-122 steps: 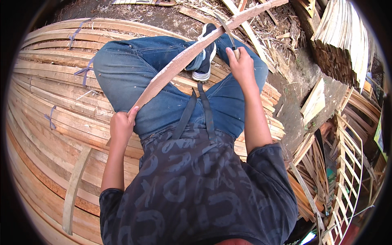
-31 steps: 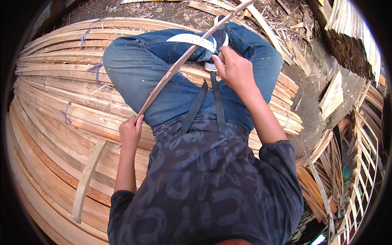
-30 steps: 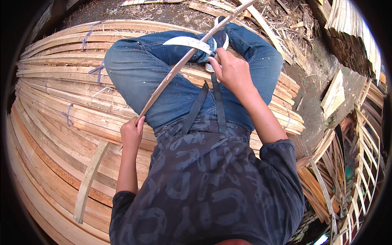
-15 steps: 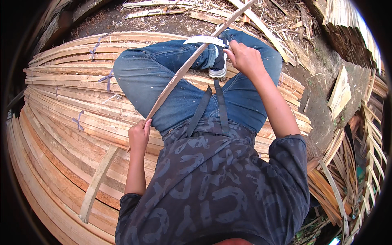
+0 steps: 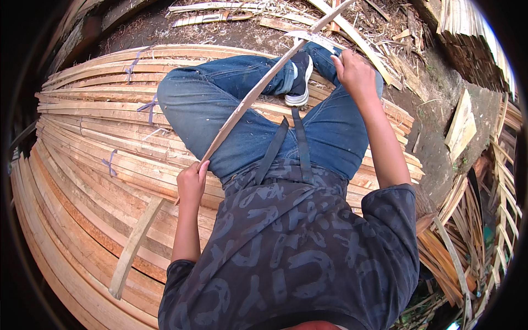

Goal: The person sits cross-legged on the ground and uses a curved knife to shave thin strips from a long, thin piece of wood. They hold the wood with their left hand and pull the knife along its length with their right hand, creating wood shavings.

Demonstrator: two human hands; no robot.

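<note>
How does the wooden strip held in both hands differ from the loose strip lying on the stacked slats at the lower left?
The held strip is long, thin and slightly bowed, raised slantwise over the lap, gripped by the left hand and right hand. The loose strip is shorter, broader, flat on the stacked slats, untouched. Both are pale wood.

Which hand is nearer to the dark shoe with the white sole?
Right. The right hand is just beside the shoe, on the blade; the left hand grips the long strip farther down, near the waist.

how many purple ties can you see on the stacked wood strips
4, all on the stacked wood strips left of the legs: one near the top edge, one below it, one fainter, one lower left. More may be hidden.
</note>
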